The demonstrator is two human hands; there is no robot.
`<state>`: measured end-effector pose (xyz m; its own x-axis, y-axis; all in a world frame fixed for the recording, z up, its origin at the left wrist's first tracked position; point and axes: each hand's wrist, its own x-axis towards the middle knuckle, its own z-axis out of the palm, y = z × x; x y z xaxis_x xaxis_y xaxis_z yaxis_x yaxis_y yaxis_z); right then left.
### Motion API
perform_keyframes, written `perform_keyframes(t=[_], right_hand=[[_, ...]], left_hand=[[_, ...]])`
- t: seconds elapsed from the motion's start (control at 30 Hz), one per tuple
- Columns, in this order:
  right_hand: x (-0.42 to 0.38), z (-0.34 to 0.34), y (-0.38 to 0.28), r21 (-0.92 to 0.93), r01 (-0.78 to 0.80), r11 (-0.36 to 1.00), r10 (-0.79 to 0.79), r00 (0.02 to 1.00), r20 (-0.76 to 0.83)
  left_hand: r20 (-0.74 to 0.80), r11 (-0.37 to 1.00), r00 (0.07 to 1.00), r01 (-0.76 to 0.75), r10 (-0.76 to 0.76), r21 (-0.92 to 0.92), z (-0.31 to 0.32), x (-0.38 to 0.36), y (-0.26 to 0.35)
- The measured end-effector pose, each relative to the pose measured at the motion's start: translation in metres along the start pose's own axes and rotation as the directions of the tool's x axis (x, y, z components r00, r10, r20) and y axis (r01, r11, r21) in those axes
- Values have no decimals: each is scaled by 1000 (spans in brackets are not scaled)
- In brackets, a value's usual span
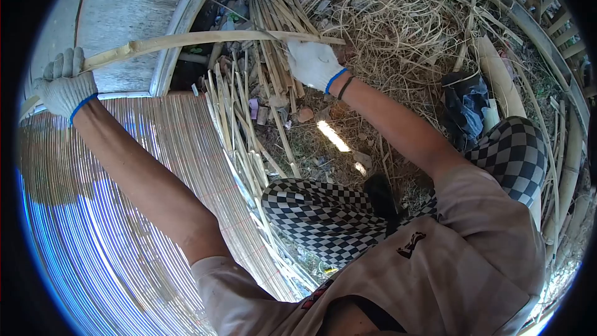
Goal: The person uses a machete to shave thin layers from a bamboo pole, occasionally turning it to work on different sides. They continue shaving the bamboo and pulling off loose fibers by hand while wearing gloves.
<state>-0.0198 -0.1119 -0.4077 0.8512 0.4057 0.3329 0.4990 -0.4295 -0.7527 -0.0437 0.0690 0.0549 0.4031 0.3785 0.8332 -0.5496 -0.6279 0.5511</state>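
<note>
My left hand [65, 81], in a pale knitted glove with a blue cuff, is closed around a long bamboo strip [180, 40] near its left end. The strip arches to the right, with a node partway along. Its other end crosses the upper edge of my right hand [314, 65], gloved the same way, and sticks out past the knuckles. The right fingers are curled and largely hidden behind the strip. A thin dark blade-like piece [247, 23] slants from the upper left down to those fingers; I cannot tell whether the right hand grips it, the strip or both.
Split bamboo sticks [273, 15] lie heaped beyond my hands. Tangled shavings [404, 31] cover the ground at upper right, beside a black plastic bag [466, 106]. A slatted bamboo mat [124, 168] spreads on the left, below a whitish panel [137, 6]. Bamboo poles [569, 168] stand along the right.
</note>
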Motion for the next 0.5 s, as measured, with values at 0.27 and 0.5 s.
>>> perform_keyframes(t=[0.27,0.5], right_hand=[[-32,63,140,-158,-525,836,543,753,372],[-1,27,49,30,-185,982,185,983,6]], left_hand=[[176,999,984,-6,15,-53,-9,21,-2],[952,196,145,960,268,-202,-66,103,-53]])
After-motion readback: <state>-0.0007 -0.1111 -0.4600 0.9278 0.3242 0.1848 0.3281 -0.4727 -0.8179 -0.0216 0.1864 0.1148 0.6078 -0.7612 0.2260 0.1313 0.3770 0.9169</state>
